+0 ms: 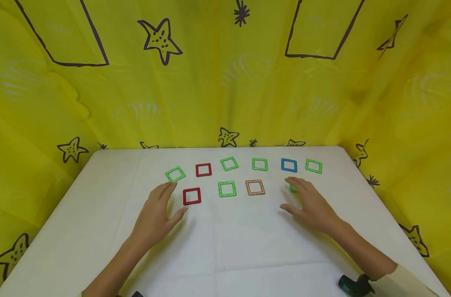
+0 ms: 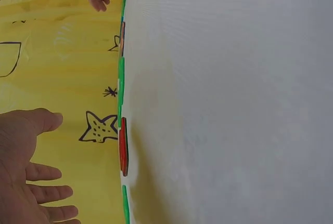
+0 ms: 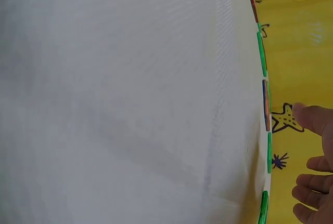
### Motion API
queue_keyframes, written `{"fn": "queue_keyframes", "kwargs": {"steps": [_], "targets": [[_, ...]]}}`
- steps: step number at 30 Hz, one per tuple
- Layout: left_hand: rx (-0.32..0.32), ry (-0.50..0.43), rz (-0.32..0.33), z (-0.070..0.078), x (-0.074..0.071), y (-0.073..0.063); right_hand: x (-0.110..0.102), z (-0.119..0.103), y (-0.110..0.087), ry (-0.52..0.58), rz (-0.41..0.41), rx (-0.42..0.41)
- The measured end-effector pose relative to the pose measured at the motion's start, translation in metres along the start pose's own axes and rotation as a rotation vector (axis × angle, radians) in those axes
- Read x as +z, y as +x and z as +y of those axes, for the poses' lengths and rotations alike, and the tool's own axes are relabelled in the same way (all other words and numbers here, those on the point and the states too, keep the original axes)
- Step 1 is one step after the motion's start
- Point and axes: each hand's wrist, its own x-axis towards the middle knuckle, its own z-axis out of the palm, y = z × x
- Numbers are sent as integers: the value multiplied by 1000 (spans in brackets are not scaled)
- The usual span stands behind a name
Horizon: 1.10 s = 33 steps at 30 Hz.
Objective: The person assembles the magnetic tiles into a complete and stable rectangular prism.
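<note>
Ten four-sided frames lie flat and apart in two loose rows. In the front row, a red frame (image 1: 192,189) sits just beside the left hand (image 1: 156,214), then come a green frame (image 1: 227,195), an orange frame (image 1: 256,193) and a partly hidden green frame (image 1: 293,188) behind the right hand (image 1: 312,206). The back row runs, from the left, green, red, green, green, blue (image 1: 289,170), green. Both hands hover above the table, palms facing each other, fingers extended and thumbs well apart from them, holding nothing. Beneath is a white-covered table (image 1: 247,239); around it hangs a yellow curtain (image 1: 196,99) printed with dark-outlined starfish (image 1: 160,39). A dark object (image 1: 355,285) shows by the right sleeve (image 1: 400,282).
</note>
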Motion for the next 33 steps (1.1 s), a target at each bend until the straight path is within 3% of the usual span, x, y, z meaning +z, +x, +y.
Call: {"fn": "queue_keyframes", "kwargs": {"steps": [20,33], "targets": [[-20,-61,-70,13,29,22,14,-9,20,87,16,-63],[-38,-120,-87,21,43,35,22,-17,31,100,-17,-47]]}}
